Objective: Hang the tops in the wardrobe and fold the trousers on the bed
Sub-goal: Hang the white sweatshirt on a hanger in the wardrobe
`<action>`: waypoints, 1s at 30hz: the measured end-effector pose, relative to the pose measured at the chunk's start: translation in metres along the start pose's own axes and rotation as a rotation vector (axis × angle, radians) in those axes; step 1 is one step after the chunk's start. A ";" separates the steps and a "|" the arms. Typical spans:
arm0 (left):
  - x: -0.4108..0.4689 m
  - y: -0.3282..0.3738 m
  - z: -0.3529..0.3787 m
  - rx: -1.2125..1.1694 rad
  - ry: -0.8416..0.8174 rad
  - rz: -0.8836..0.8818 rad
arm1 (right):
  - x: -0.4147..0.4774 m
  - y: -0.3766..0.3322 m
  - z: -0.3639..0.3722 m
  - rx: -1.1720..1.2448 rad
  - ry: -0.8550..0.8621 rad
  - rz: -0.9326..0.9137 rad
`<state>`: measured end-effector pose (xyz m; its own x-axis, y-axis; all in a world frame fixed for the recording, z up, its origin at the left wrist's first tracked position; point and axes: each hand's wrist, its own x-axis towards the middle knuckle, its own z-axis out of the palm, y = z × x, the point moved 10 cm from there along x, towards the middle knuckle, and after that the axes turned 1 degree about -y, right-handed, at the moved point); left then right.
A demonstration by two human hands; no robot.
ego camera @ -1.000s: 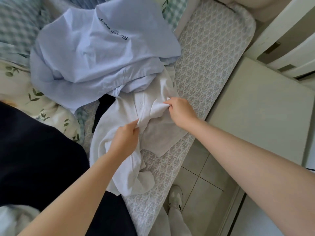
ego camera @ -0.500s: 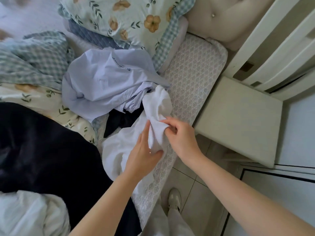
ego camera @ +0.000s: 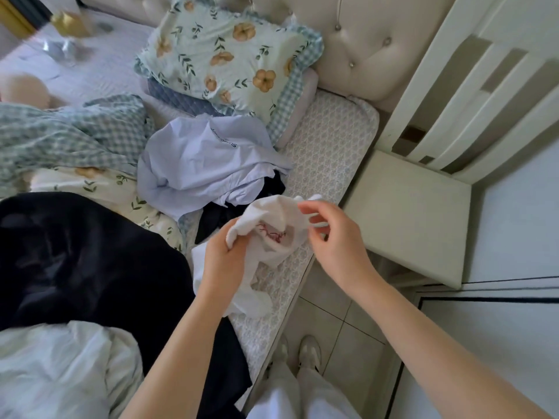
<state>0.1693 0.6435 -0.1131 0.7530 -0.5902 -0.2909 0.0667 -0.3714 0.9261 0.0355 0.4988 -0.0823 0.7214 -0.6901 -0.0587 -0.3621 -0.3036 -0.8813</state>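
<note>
Left hand (ego camera: 225,258) grips the bunched white cotton garment with red stitching (ego camera: 272,234); right hand (ego camera: 332,237) pinches its upper edge. A second ago it lay flat; now it is raised over the quilted patterned mattress (ego camera: 326,152), probably being sorted as top or trousers. Beyond lies the crumpled lilac shirt (ego camera: 205,164).

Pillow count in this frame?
2: the floral pillow against the headboard, and a blue quilted pillow under it. More may be hidden under the checked blanket.
</note>
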 end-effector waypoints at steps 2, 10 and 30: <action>-0.012 0.005 -0.014 -0.063 0.060 -0.032 | -0.003 0.029 -0.005 -0.118 -0.003 0.074; -0.049 0.024 -0.041 -0.278 0.093 -0.100 | -0.011 0.072 0.007 -0.374 -0.212 0.205; -0.042 0.048 -0.034 -0.247 0.144 -0.237 | -0.067 -0.052 -0.152 0.186 0.172 0.219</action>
<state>0.1634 0.6748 -0.0483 0.7813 -0.3950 -0.4832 0.3927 -0.2907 0.8725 -0.0838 0.4606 0.0386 0.5223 -0.8312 -0.1906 -0.3721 -0.0210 -0.9279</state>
